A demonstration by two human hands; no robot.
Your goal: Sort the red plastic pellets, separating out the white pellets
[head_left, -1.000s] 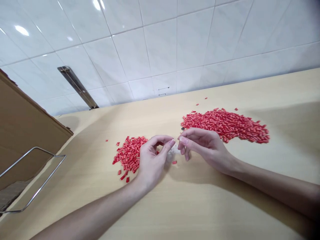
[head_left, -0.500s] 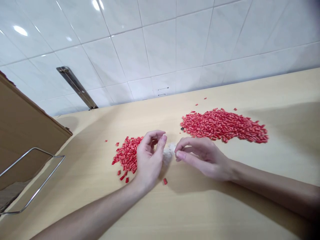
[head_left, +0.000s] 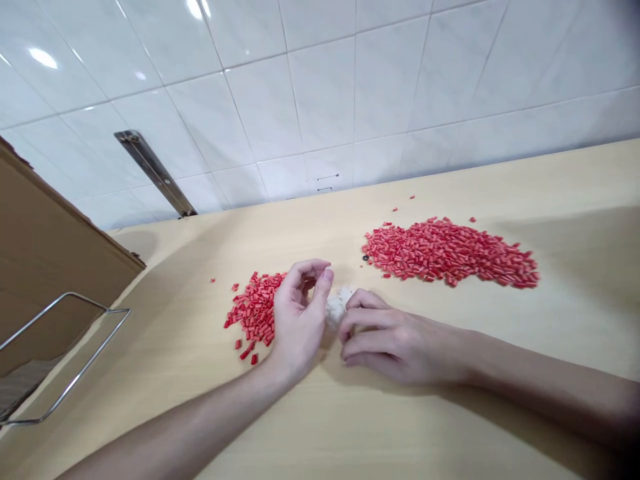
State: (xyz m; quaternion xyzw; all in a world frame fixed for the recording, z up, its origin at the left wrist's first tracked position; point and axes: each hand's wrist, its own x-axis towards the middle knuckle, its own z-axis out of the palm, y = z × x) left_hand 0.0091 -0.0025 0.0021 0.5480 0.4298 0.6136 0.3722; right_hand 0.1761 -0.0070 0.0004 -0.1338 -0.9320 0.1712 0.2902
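Note:
My left hand (head_left: 300, 313) is beside a pile of short red tube pieces (head_left: 257, 313), its thumb and index tips close together in a pinch. Anything between those tips is too small to make out. My right hand (head_left: 385, 333) rests low over the table, fingers curled down and drawn together; the fingertips' underside is hidden. Between the two hands lies a small whitish, translucent heap (head_left: 337, 303), its kind unclear and partly covered by the right fingers. A larger, elongated pile of red tube pieces (head_left: 450, 250) spreads behind my right hand.
A tiled wall (head_left: 325, 93) bounds the pale wooden table (head_left: 250, 427) at the back. On the left stand a cardboard box (head_left: 55, 260) and a bent metal wire frame (head_left: 95, 363). A metal bracket (head_left: 155, 173) leans along the wall. A small black ring (head_left: 365, 258) lies by the larger pile.
My right hand has turned palm-down and moved down and slightly left, its fingers curling together. The loose red piece that lay there no longer shows. My left hand has barely moved.

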